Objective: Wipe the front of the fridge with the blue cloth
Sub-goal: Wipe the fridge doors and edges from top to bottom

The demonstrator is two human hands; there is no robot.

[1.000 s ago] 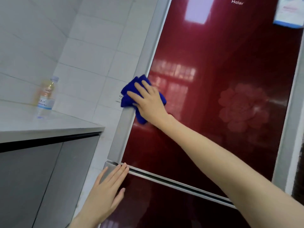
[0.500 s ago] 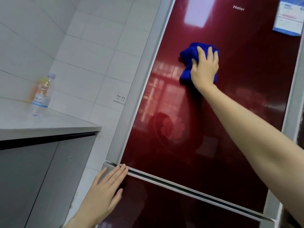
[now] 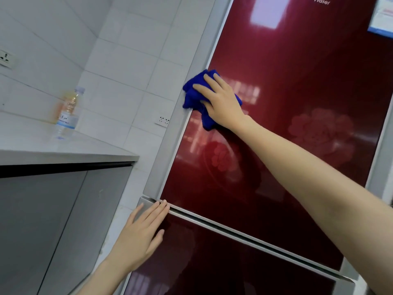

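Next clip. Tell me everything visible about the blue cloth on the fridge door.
The blue cloth is a deep royal blue, soft and fuzzy like microfibre, bunched into folds rather than spread flat. The right hand presses it flat-palmed against the glossy red upper fridge door, at the door's left edge beside the grey side trim. Most of it is hidden under the hand; lobes show left of the fingers and a tail below the palm.
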